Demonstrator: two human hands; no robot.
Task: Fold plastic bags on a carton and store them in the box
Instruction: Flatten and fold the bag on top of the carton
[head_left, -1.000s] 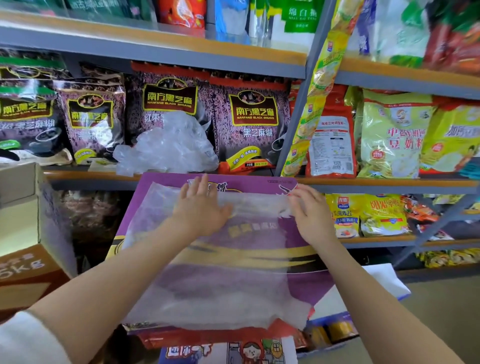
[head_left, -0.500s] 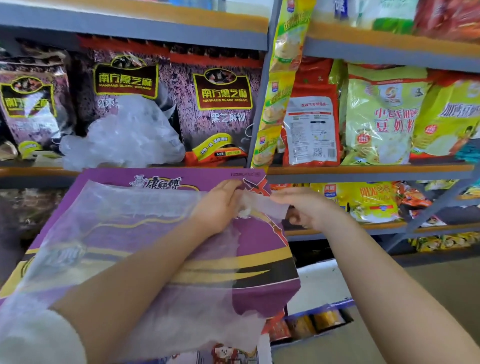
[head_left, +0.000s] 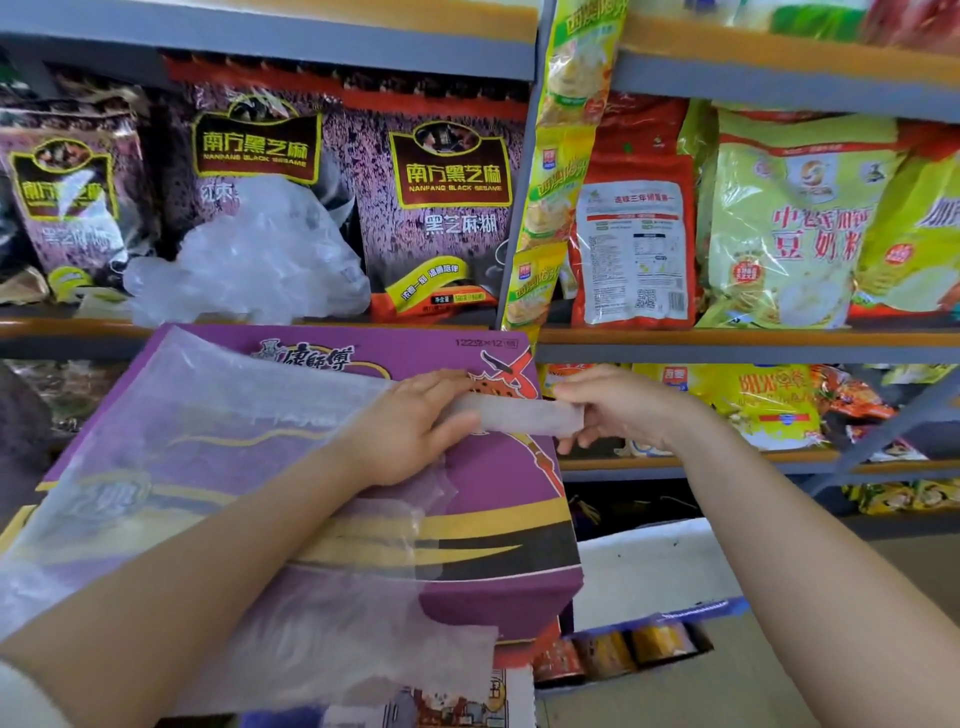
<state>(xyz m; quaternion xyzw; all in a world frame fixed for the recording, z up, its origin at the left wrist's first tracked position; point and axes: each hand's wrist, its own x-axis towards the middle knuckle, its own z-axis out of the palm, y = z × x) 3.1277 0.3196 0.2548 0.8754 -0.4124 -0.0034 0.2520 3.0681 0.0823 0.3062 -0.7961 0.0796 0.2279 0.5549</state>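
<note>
A translucent plastic bag (head_left: 218, 457) lies spread flat over the top of a purple carton (head_left: 498, 499). My left hand (head_left: 410, 426) rests on the bag near the carton's far right corner and pins it down. My right hand (head_left: 618, 415) pinches the bag's handle strip (head_left: 524, 415), which is stretched taut to the right past the carton's edge. My left forearm crosses over the bag.
A crumpled heap of clear plastic bags (head_left: 249, 265) sits on the shelf behind the carton, in front of sesame packets. Shelves of food packets stand to the right. A white and blue box (head_left: 649, 577) with cans lies low beside the carton.
The view has swung right. My left hand slid from the bag's middle to its right end, and my right hand took the handle strip and pulled it out to the right.
</note>
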